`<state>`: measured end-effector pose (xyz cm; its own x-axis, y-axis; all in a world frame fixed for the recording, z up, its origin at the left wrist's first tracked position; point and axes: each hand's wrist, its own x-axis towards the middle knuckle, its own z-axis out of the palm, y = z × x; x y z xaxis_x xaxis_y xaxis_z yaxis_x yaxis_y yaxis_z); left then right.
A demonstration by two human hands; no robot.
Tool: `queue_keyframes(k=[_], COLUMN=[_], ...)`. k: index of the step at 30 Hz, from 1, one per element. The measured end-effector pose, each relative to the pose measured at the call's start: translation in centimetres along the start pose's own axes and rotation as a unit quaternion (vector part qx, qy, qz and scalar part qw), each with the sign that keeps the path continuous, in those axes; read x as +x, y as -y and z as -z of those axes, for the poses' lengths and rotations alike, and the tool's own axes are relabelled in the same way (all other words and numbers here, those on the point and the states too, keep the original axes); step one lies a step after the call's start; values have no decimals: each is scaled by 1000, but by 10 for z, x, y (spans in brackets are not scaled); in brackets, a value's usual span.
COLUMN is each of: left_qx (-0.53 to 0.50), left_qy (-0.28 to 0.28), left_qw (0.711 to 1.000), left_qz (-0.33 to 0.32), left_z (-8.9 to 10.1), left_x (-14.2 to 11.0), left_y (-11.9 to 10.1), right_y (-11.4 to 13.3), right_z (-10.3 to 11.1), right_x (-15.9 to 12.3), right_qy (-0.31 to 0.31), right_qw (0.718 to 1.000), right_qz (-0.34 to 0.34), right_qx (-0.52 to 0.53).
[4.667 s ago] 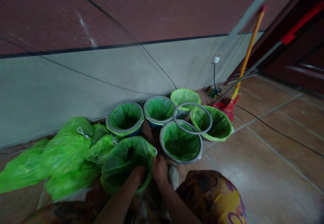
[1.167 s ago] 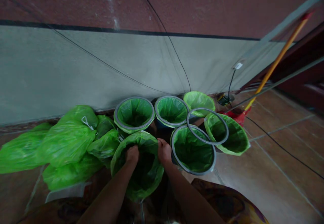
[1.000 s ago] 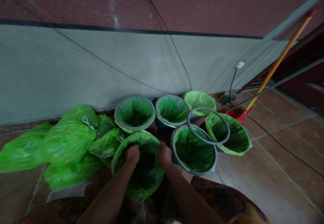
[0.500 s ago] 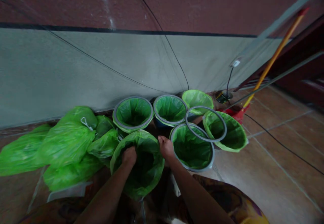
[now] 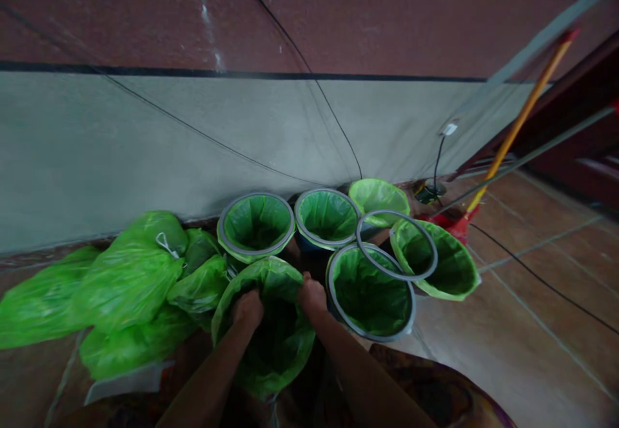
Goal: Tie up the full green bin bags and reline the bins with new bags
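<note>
A green plastic bag (image 5: pixel 275 344) lines the nearest small bin, right in front of me. My left hand (image 5: pixel 248 307) is closed on the bag's rim at its left side. My right hand (image 5: pixel 312 294) is closed on the rim at its right side. The bag's far edge bulges up between the two hands. A loose grey ring (image 5: pixel 396 245) lies across the tops of two lined bins to the right.
Several other bins with green liners (image 5: pixel 255 225) stand against the grey wall. Tied full green bags (image 5: pixel 126 280) are heaped at the left. A broom with a yellow handle (image 5: pixel 512 135) leans at the right. Black cables (image 5: pixel 532 254) cross the tiled floor.
Both hands have shifted a little along the bag's rim and pulled it closer; the far edge now bulges higher. The view has tipped slightly downward.
</note>
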<state>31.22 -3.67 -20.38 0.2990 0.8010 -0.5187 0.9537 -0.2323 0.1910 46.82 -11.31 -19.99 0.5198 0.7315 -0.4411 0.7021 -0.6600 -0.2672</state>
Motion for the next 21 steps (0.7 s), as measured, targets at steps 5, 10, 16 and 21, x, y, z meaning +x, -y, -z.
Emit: queue_keyframes(k=[5, 10, 16, 21], left_qx=[-65, -117, 24, 46], left_qy=[-150, -324, -132, -99], left_qw=[986, 935, 975, 986], left_qz=[32, -85, -176, -127], left_z=[20, 46, 53, 50], left_x=[-13, 2, 31, 34], left_y=[-13, -13, 6, 24], right_y=[4, 31, 57, 45], right_z=[15, 37, 33, 29], right_x=[-10, 6, 32, 38], right_qy=[-89, -146, -21, 32], right_qw=[994, 961, 970, 979], right_qz=[46, 213, 242, 197], right_qx=[53, 98, 3, -30])
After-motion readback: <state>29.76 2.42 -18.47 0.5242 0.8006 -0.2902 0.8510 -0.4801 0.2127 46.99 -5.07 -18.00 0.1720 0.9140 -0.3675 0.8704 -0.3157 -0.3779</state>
